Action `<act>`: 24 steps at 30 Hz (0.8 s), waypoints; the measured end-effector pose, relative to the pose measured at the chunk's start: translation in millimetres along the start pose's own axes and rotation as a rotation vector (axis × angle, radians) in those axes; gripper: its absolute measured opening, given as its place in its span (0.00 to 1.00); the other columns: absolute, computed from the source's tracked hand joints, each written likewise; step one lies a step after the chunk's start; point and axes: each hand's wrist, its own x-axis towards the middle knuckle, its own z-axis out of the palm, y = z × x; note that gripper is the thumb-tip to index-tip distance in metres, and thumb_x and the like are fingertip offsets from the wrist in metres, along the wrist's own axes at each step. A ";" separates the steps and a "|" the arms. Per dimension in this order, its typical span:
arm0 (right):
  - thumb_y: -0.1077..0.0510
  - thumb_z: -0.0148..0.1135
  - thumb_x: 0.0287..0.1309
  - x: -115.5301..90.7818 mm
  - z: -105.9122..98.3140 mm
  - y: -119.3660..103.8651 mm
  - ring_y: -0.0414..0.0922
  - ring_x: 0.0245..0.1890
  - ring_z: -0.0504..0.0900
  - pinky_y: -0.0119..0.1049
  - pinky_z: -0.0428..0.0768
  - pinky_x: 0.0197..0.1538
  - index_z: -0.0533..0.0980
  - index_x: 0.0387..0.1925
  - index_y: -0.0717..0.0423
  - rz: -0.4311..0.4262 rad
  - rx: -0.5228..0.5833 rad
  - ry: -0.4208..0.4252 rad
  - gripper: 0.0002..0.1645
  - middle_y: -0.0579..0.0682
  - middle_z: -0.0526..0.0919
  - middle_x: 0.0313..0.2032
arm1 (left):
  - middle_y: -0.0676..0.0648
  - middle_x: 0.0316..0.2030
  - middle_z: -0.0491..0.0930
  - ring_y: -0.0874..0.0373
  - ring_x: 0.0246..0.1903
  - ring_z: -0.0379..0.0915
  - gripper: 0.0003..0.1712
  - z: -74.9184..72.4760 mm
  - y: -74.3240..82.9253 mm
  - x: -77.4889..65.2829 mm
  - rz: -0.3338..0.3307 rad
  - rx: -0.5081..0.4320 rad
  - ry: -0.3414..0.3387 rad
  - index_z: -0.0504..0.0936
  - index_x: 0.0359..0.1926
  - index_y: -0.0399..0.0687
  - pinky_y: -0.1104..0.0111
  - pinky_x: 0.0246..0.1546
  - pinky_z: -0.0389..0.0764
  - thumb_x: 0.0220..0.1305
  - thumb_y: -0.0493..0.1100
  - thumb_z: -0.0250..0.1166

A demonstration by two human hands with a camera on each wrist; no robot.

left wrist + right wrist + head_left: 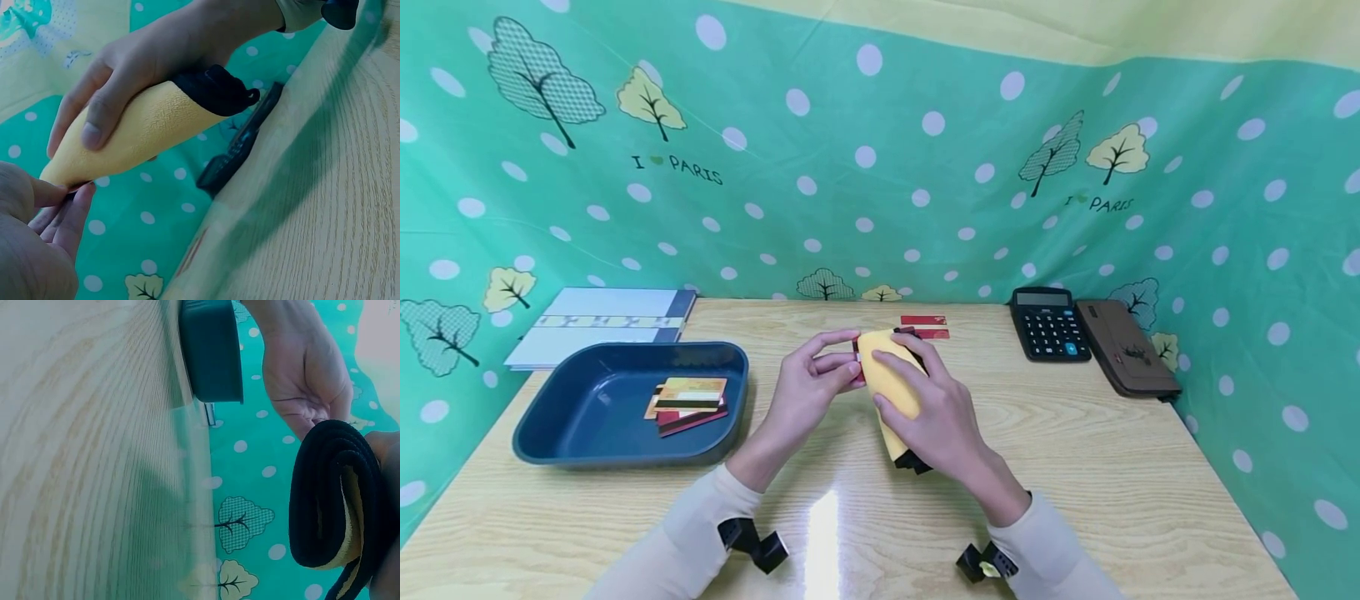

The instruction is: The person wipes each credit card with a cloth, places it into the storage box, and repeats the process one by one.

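Note:
A yellow cloth [887,375] with black edging is folded into a thick roll, its layered black end [325,487] facing the right wrist camera. My right hand [936,408] grips the roll from above, fingers spread over the yellow side. On the other side, my left hand [816,375] pinches a red card [860,377] at the cloth's far end. Most of that card is hidden by the cloth and fingers. In the left wrist view, the left thumb and fingertips meet at the roll's narrow tip. Both hands are above the table.
Several bank-type cards [691,396] lie in a blue basin [580,450] at left, in front of a notebook [602,312]. Red cards [923,321] lie on the table behind the cloth. A calculator [1051,325] and a brown wallet [1123,350] are at right.

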 end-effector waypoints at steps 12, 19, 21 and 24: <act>0.54 0.77 0.55 1.8 -1.7 3.4 0.38 0.27 0.75 0.21 0.66 0.21 0.80 0.63 0.44 0.016 -0.024 0.021 0.32 0.51 0.74 0.68 | 0.40 0.42 0.89 0.58 0.40 0.90 0.24 -0.7 3.0 -0.1 0.010 0.022 0.006 0.77 0.64 0.41 0.61 0.49 0.91 0.70 0.26 0.62; 0.54 0.76 0.56 6.2 -10.5 14.0 0.44 0.34 0.83 0.26 0.71 0.23 0.79 0.64 0.41 0.064 -0.022 0.048 0.32 0.49 0.74 0.68 | 0.32 0.49 0.87 0.56 0.42 0.90 0.25 -2.6 6.4 -0.2 -0.014 0.068 0.020 0.78 0.65 0.44 0.62 0.48 0.91 0.69 0.28 0.64; 0.54 0.76 0.56 6.7 -12.3 17.0 0.46 0.39 0.85 0.28 0.72 0.24 0.79 0.64 0.41 0.079 -0.024 0.054 0.32 0.50 0.74 0.68 | 0.33 0.48 0.87 0.57 0.42 0.89 0.24 -3.5 7.0 -0.2 -0.011 0.069 0.020 0.77 0.65 0.44 0.62 0.48 0.91 0.70 0.28 0.64; 0.54 0.76 0.56 7.1 -14.6 20.6 0.48 0.42 0.86 0.30 0.74 0.24 0.79 0.64 0.41 0.103 -0.026 0.061 0.32 0.50 0.74 0.68 | 0.33 0.47 0.87 0.57 0.42 0.90 0.24 -4.5 6.8 0.5 -0.004 0.052 0.018 0.77 0.65 0.42 0.61 0.48 0.91 0.69 0.28 0.63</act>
